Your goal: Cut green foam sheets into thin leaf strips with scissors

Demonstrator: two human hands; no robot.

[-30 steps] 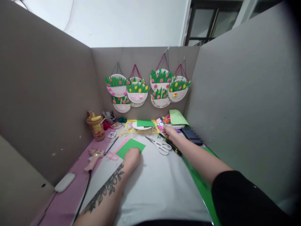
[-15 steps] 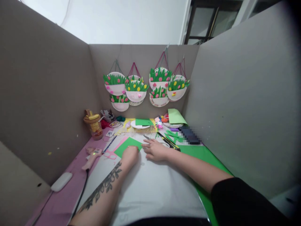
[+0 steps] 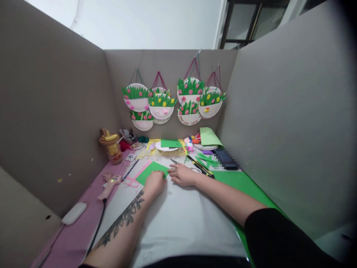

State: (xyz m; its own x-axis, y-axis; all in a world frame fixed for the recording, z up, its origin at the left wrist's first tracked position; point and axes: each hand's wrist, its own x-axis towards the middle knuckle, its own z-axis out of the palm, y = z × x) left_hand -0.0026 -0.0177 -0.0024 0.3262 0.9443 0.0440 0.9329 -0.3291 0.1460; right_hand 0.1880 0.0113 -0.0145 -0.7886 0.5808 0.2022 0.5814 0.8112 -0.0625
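A small white card [image 3: 130,157] bears one dark character, possibly 衣 (print on the cup [image 3: 113,152]: too blurred).

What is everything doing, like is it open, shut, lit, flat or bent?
Left hand: fingers curled, on the green sheet
Right hand: open, palm down
Green sheet: lying flat
Scissors: partly hidden, can't tell if open
Pink glue gun: green light lit
Cup: lid on
Pale green sheet: bent
Flower plates: hanging up

Ref cutter [image 3: 201,167]: scissors [image 3: 173,161] just left, glue gun [image 3: 108,188] far left, plate [image 3: 166,148] behind-left, cup [image 3: 113,150] farther left, scraps [image 3: 208,160] right.
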